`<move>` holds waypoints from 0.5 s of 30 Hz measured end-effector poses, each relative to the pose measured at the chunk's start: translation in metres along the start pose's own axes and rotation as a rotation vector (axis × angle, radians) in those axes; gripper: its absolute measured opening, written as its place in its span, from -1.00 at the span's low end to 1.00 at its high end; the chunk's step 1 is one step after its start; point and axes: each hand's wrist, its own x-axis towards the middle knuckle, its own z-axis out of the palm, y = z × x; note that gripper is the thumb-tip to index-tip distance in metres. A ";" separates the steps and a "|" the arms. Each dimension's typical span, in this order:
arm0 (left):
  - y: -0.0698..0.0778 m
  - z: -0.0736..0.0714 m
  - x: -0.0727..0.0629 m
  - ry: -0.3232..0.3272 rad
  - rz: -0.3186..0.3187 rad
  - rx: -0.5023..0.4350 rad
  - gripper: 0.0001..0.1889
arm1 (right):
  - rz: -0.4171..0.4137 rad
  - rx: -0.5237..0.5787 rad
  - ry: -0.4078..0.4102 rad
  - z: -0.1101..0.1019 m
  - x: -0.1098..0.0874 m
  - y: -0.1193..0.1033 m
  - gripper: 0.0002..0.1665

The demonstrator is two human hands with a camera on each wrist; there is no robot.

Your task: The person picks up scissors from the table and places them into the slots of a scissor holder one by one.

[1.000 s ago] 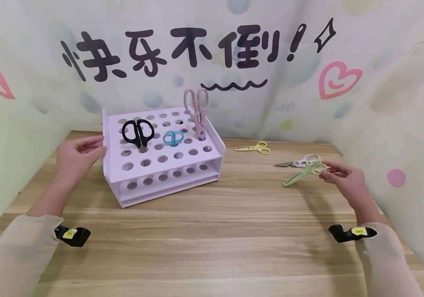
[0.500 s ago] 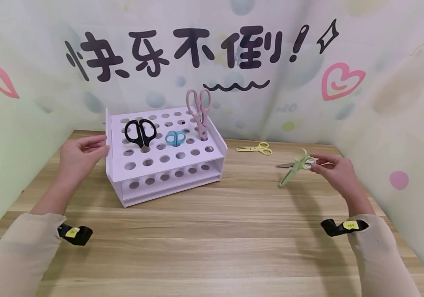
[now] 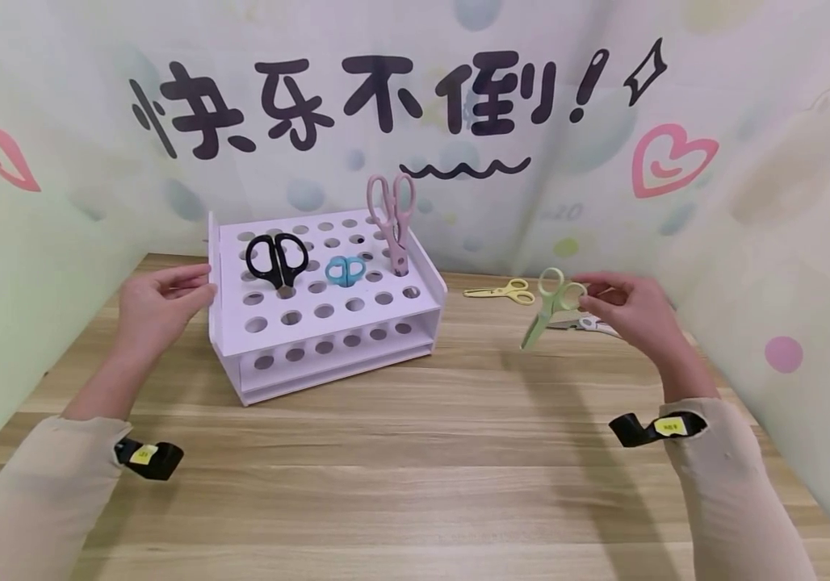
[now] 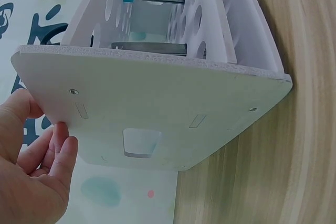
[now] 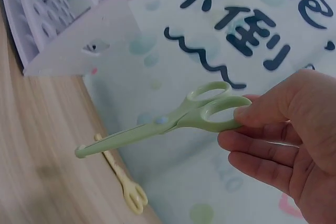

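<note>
In the head view, my right hand (image 3: 626, 307) pinches light green scissors (image 3: 551, 305) by one handle loop, blades pointing down and left above the table. The right wrist view shows my thumb at the loop of the green scissors (image 5: 173, 121), whose blades are together. My left hand (image 3: 164, 311) holds the edge of the left side panel of a white rack (image 3: 324, 311) with rows of round holes. Black-handled scissors (image 3: 277, 262), small blue scissors (image 3: 345, 270) and pink scissors (image 3: 395, 226) stand in its holes, handles up.
Yellow scissors (image 3: 498, 292) lie on the wooden table (image 3: 415, 468) to the right of the rack. White-handled scissors (image 3: 589, 324) lie farther right, partly behind my right hand. A printed curtain (image 3: 459, 121) borders the table at the back and sides.
My right hand has carried the green scissors left and up, away from the white-handled scissors, and their blades now point more steeply downward. The left hand stays at the rack.
</note>
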 end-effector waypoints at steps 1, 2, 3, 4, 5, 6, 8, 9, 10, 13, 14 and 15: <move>0.000 0.000 0.000 -0.001 -0.001 0.003 -0.53 | -0.007 0.002 -0.009 0.001 0.003 -0.005 -0.64; 0.000 0.000 0.000 0.000 -0.002 0.004 -0.53 | -0.016 0.007 -0.016 0.001 0.005 -0.009 -0.64; 0.000 0.000 0.000 0.001 -0.003 0.005 -0.53 | -0.022 0.010 -0.021 0.002 0.008 -0.014 -0.64; 0.000 0.000 0.000 0.000 -0.004 0.002 -0.53 | -0.027 0.018 -0.022 0.003 0.010 -0.019 -0.64; 0.000 0.000 0.000 0.001 -0.005 -0.002 -0.53 | -0.031 0.026 -0.022 0.004 0.013 -0.024 -0.65; 0.001 0.000 0.000 0.002 -0.006 -0.007 -0.53 | -0.036 0.034 -0.021 0.005 0.016 -0.029 -0.65; 0.001 0.000 0.000 0.004 -0.006 -0.015 -0.53 | -0.045 0.049 -0.017 0.008 0.021 -0.039 -0.66; 0.001 0.000 0.000 0.005 -0.005 -0.018 -0.53 | -0.048 0.062 -0.016 0.009 0.023 -0.044 -0.66; 0.001 0.000 -0.001 0.004 -0.004 -0.019 -0.53 | -0.056 0.075 -0.018 0.011 0.026 -0.049 -0.66; 0.001 0.001 0.000 0.005 -0.006 -0.023 -0.53 | -0.087 0.102 -0.035 0.015 0.032 -0.061 -0.67; 0.001 0.001 0.000 0.003 -0.008 -0.024 -0.53 | -0.098 0.109 -0.042 0.016 0.035 -0.065 -0.68; 0.001 0.001 0.000 0.001 -0.013 -0.028 -0.53 | -0.108 0.120 -0.048 0.017 0.037 -0.068 -0.68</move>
